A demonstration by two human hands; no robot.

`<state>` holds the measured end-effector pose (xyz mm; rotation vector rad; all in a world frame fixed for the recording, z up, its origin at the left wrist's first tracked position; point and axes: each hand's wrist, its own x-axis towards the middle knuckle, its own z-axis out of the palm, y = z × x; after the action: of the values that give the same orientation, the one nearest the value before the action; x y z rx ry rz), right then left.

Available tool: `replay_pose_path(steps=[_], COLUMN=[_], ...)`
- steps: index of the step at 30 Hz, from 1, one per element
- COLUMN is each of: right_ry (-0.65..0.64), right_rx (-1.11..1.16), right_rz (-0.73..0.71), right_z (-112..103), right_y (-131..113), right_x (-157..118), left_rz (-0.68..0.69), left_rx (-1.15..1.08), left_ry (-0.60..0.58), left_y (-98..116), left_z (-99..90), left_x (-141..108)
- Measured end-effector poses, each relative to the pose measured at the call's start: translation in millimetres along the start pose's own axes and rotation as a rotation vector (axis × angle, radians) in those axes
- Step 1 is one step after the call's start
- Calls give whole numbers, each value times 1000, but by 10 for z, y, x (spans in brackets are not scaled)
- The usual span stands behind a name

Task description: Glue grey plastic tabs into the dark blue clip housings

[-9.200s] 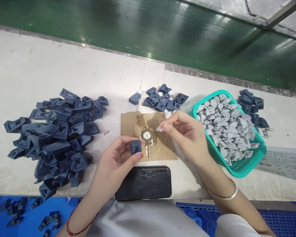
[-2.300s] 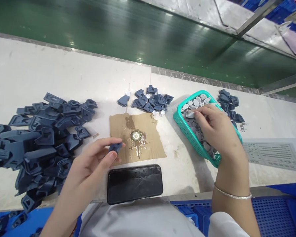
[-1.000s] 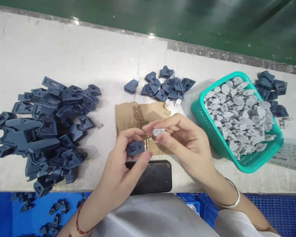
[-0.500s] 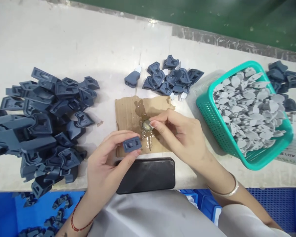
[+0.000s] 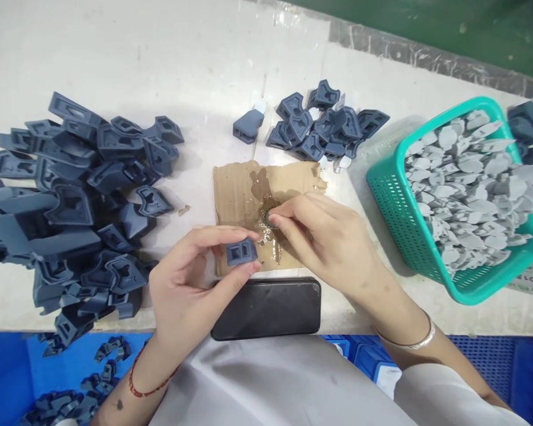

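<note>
My left hand (image 5: pixel 199 278) grips a dark blue-grey plastic block (image 5: pixel 241 252) between thumb and fingers, its side with two recesses facing up. The fingers of my right hand (image 5: pixel 326 239) are pinched together over a small round dish (image 5: pixel 270 218) of liquid, hiding much of it. Whatever they pinch is too hidden to make out. Under the dish lies a piece of brown cardboard (image 5: pixel 235 189), wet with shiny liquid. A black phone (image 5: pixel 266 309) rests on the table just below both hands.
A big pile of blue-grey blocks (image 5: pixel 71 207) covers the left side. Behind the cardboard sits a smaller cluster of blocks (image 5: pixel 320 124), some with light grey pieces attached. At right stands a green basket (image 5: pixel 391 201) full of light grey pieces (image 5: pixel 471 183). Blue bins (image 5: pixel 9 378) are below the table edge.
My right fingertips have moved in over the dish and now cover more of it. My left hand still holds the block, turned slightly. The whole view has shifted a little.
</note>
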<state>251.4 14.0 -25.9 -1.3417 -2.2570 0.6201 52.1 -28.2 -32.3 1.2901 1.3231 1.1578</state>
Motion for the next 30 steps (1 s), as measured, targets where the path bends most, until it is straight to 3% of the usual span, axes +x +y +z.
replay_pose_path(steps=[8, 13, 16, 21, 25, 30], right_ry=[65, 54, 91, 180, 127, 116], right_rx=[-25, 64, 273, 834, 1133, 1173], right_rz=[-61, -18, 123, 452, 517, 538], right_z=[34, 24, -14, -32, 1, 18], right_y=[16, 20, -22, -109, -153, -191], right_x=[-12, -25, -37, -44, -26, -6], left_rz=[-62, -39, -14, 16, 119, 221], left_rx=[-205, -196, -114, -31, 101, 198], left_ry=[-60, -92, -108, -40, 11, 4], left_y=[-20, -65, -56, -33, -55, -92], left_z=[31, 19, 10, 39, 63, 66], left_x=[-9, -12, -11, -38, -62, -68])
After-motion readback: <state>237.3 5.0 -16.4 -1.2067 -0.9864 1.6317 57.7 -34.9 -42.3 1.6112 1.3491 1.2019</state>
